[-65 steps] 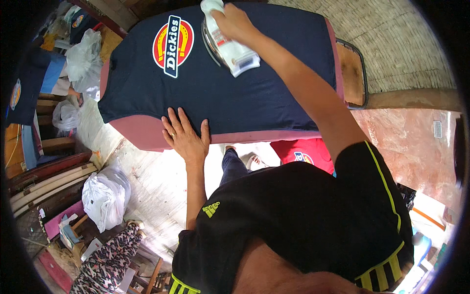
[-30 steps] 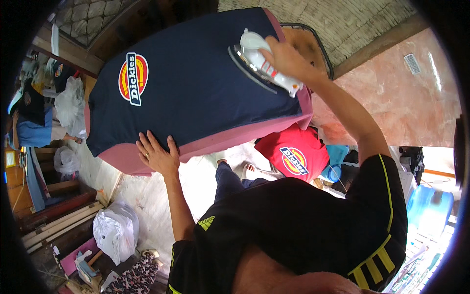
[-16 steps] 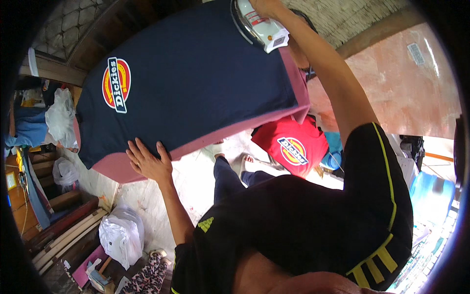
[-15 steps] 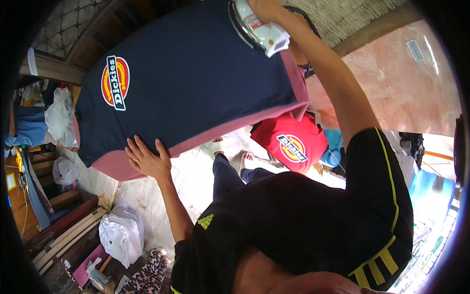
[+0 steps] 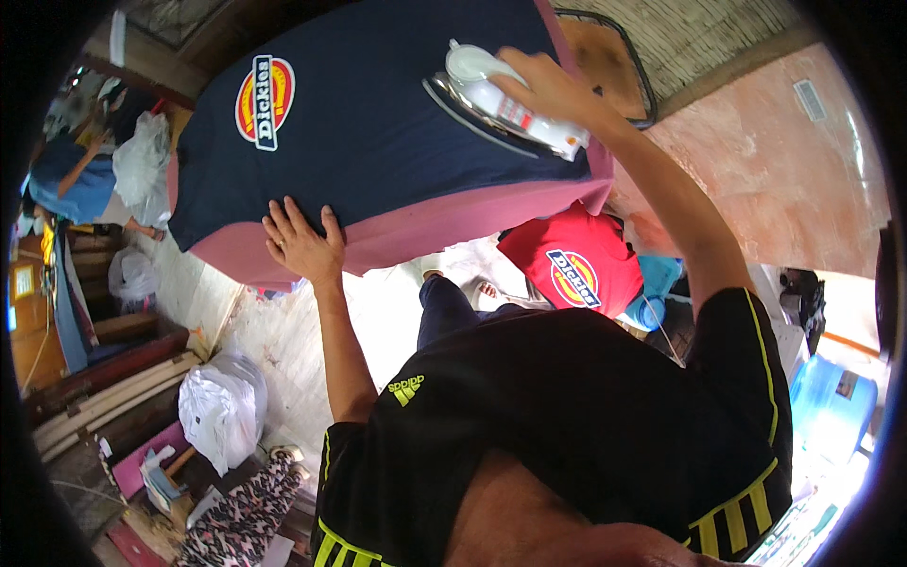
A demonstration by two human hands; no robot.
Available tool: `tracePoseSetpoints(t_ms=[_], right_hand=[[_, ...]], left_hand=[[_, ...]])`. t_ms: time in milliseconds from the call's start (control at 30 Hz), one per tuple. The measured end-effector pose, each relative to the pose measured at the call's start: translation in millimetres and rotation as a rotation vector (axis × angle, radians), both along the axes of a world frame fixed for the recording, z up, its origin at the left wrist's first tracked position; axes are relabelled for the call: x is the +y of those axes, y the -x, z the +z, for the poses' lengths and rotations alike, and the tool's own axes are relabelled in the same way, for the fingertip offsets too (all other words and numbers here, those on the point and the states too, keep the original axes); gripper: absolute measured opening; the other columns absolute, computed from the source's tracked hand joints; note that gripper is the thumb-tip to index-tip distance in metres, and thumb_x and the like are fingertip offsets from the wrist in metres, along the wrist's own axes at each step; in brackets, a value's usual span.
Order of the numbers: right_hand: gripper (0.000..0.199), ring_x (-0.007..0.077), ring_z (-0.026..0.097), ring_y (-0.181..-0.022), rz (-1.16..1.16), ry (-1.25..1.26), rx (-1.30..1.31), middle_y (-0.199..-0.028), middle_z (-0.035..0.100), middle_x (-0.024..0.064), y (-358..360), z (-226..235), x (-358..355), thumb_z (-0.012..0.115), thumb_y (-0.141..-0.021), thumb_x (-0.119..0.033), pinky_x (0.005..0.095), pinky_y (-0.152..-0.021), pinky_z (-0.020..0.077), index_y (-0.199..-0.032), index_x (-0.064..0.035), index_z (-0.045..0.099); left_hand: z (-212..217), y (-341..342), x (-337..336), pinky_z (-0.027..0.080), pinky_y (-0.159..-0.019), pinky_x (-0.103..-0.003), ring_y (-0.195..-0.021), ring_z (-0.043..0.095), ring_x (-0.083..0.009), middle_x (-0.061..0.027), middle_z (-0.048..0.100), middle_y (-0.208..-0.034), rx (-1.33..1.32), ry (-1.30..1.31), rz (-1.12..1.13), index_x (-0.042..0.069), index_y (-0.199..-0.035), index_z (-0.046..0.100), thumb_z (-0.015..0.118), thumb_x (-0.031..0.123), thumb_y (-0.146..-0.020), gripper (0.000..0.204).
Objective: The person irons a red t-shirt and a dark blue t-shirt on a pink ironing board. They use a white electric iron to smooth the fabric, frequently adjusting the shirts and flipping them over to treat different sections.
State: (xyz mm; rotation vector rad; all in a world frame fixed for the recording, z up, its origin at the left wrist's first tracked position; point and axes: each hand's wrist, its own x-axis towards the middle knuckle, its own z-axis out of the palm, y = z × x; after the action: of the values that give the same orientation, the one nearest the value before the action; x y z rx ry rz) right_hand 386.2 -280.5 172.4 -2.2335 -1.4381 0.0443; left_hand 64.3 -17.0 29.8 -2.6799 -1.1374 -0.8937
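A navy T-shirt [image 5: 378,123] with a round yellow and red chest patch lies flat on a pink padded ironing table [image 5: 425,231]. My right hand [image 5: 548,90] grips the handle of a white clothes iron [image 5: 501,104] that rests on the shirt near the table's right end. My left hand [image 5: 302,241] lies flat, fingers spread, on the shirt's hem at the table's near edge, holding the cloth down.
A red T-shirt [image 5: 576,269] with a similar patch lies below the table's right end. A wire-edged brown stand [image 5: 605,57] sits beyond the iron. White plastic bags [image 5: 222,411], planks and clutter crowd the floor at left. A blue container [image 5: 831,402] stands at right.
My right hand has slid the iron along the shirt toward the table's right end. My left hand stays pressed on the near hem. The view has shifted as my head moved.
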Motion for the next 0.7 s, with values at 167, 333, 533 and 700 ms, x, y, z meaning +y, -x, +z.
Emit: tracePoseSetpoints(t_ms=[167, 333, 533, 700], right_hand=[[0.047, 0.0425, 0.068, -0.085, 0.005, 0.061, 0.101, -0.092, 0.068, 0.0281, -7.3, 9.2, 105.3, 0.054, -0.097, -0.045, 0.0494, -0.075, 0.0533, -0.111, -0.0005, 0.06], [0.034, 0.0429, 0.065, -0.072, 0.328, 0.07, 0.11, -0.077, 0.065, 0.0256, 74.1, 3.2, 122.0, 0.057, -0.097, -0.037, 0.0497, -0.068, 0.0508, -0.103, -0.0036, 0.057], [0.036, 0.0433, 0.067, -0.076, 0.317, 0.13, 0.018, -0.079, 0.067, 0.026, 70.6, 8.5, 145.5, 0.06, -0.094, -0.038, 0.0507, -0.071, 0.0524, -0.108, -0.0045, 0.059], [0.043, 0.0392, 0.069, -0.076, 0.052, 0.01, -0.025, -0.082, 0.068, 0.0247, -25.7, 16.7, 219.0, 0.055, -0.096, -0.043, 0.0469, -0.072, 0.0542, -0.112, -0.0034, 0.061]], left_hand=[[2.0, -3.3, 0.4, 0.022, -0.114, -0.054, -0.141, 0.035, -0.0396, -0.0172, 0.043, -0.151, -0.012, 0.025, -0.023, 0.005, -0.139, 0.053, 0.055, 0.049, -0.089, 0.067], [0.0, 2.3, 1.3, 0.021, -0.114, -0.055, -0.142, 0.033, -0.0393, -0.0175, 0.041, -0.152, -0.025, 0.064, -0.005, 0.004, -0.14, 0.051, 0.053, 0.045, -0.089, 0.065], [1.7, 1.3, 2.1, 0.022, -0.114, -0.055, -0.143, 0.032, -0.0394, -0.0173, 0.04, -0.153, -0.038, 0.104, -0.004, 0.003, -0.14, 0.051, 0.053, 0.043, -0.088, 0.066], [10.7, 3.2, -2.5, 0.019, -0.114, -0.055, -0.143, 0.031, -0.0393, -0.017, 0.04, -0.153, -0.038, 0.129, -0.01, 0.004, -0.141, 0.049, 0.054, 0.042, -0.088, 0.066]])
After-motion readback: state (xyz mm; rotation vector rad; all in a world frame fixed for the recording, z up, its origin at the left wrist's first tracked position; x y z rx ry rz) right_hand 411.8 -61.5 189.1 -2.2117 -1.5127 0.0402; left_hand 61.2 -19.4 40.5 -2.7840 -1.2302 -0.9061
